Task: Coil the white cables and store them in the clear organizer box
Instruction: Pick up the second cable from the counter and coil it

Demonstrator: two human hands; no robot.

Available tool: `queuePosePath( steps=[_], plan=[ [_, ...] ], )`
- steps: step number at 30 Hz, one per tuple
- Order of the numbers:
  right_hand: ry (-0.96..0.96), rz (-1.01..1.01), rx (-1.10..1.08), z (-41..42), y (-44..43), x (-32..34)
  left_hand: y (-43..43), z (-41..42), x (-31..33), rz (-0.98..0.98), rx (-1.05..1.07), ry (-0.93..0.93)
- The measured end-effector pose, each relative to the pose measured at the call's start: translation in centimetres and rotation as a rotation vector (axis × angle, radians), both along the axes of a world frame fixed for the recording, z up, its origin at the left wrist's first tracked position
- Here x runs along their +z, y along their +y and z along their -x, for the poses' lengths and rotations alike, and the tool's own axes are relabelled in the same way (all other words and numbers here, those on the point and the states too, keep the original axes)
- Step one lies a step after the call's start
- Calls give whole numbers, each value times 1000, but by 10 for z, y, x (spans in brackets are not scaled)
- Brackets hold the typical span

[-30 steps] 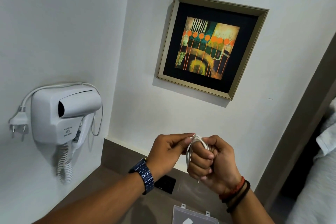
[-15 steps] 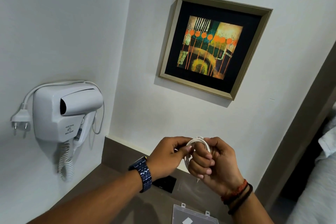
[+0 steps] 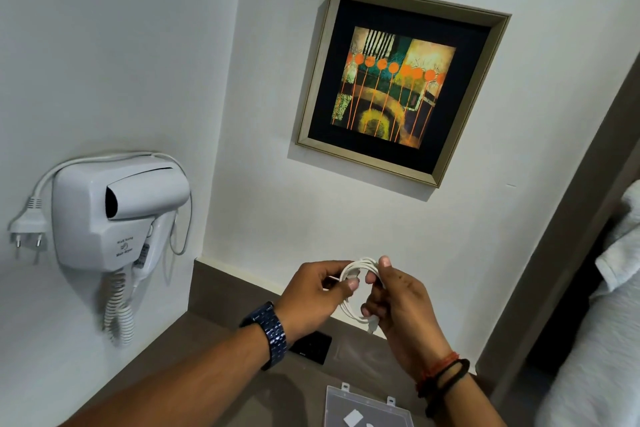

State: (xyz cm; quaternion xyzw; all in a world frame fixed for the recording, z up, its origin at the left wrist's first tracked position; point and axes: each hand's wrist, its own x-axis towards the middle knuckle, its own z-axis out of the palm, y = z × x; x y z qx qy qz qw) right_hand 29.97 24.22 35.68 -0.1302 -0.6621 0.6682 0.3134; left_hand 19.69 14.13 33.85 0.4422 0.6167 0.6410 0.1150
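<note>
Looped white cable [image 3: 360, 288] between hands [image 3: 360, 298]

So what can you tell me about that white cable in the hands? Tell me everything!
The white cable is thin, smooth and looks rubbery. It is wound into a small ring of several loops, held up in the air above the counter. The left hand pinches one side near a plug end, and the right hand grips the other side. Another short end pokes down below the right fingers. It is not in the clear box yet.

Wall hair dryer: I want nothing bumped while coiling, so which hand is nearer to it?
Left. The left hand is right of the hair dryer, well apart; the right hand is farther right, across the white cable.
</note>
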Motion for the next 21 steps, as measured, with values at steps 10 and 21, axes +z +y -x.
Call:
queuePosePath(
  steps=[10, 21],
  plan=[
    [-68, 6, 64, -2, -3, -1, 6, -1, -6, 105, 204, 223],
    [-98, -235, -104, 0, -8, -1, -3, 9, -6, 4, -89, -280]
  ],
)
